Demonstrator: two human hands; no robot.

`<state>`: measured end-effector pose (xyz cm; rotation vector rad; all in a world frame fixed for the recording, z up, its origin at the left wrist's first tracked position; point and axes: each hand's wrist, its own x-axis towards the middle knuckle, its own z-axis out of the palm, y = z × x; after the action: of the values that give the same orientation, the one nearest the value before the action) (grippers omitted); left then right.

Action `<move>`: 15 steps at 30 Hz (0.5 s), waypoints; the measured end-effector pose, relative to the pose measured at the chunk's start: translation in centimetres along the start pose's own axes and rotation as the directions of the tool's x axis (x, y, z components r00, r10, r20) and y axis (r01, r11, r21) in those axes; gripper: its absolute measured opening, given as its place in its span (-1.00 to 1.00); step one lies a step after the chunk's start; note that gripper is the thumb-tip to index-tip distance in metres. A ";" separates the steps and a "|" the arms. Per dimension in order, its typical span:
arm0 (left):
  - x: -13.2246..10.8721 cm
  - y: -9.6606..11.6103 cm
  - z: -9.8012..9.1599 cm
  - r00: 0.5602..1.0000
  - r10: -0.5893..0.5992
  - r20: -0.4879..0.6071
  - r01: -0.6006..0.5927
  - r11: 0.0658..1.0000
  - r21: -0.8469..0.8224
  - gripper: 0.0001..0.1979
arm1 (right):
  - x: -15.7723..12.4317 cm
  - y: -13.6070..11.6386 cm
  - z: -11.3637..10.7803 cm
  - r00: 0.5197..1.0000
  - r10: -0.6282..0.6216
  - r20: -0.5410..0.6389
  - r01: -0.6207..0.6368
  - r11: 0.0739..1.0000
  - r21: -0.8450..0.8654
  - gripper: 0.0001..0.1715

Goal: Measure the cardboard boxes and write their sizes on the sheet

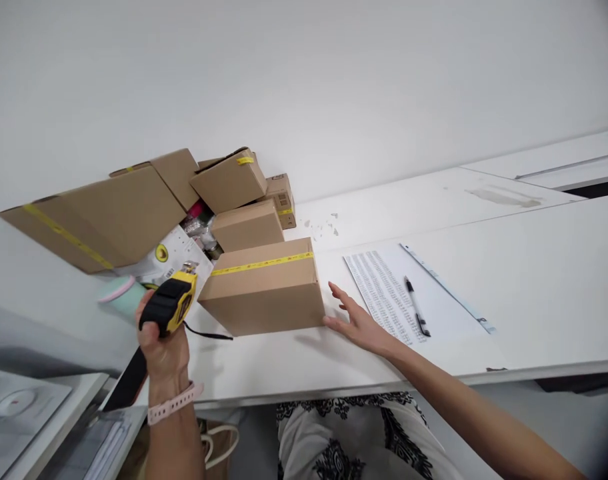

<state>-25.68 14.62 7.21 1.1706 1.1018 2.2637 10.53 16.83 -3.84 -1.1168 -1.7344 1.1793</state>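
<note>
My left hand [160, 340] is wrapped round a yellow and black tape measure [174, 303], held up left of the nearest cardboard box [267, 307]. A black strap [209, 335] hangs from the tape measure. That box lies on the white table [264, 370] with a strip of yellow tape [264, 264] along its top. At its right end is my right hand [357, 323], fingers spread, the thumb at or very near the lower corner. Just right of this hand lie printed sheets [384, 293] with a black and white pen [417, 307] on them.
Several more cardboard boxes [129, 210] are piled against the wall at the back left. A mint-green container with a pink rim [127, 299] and a white package with an avocado picture [171, 257] sit among them. White drawers [19, 403] stand at the lower left.
</note>
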 end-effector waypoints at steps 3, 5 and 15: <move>-0.7 -0.5 -1.8 0.991 -0.136 0.005 0.136 0.983 -0.121 -0.61 | 0.8 0.0 1.1 0.999 0.000 0.041 -0.003 0.997 0.076 0.14; -1.3 -1.1 -2.2 0.968 -0.250 0.011 0.247 0.951 -0.186 -0.60 | 1.1 -0.6 1.8 0.998 -0.046 0.042 0.041 0.993 0.110 0.10; -2.6 3.2 1.7 0.925 -0.372 0.077 0.379 0.913 -0.151 -0.51 | -0.9 -7.5 -2.6 0.939 -0.092 -0.330 -0.012 0.954 -0.301 -0.23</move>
<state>-22.68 11.86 8.95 0.8554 1.0018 1.9749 11.32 15.29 3.91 -1.3668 -1.6829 0.6576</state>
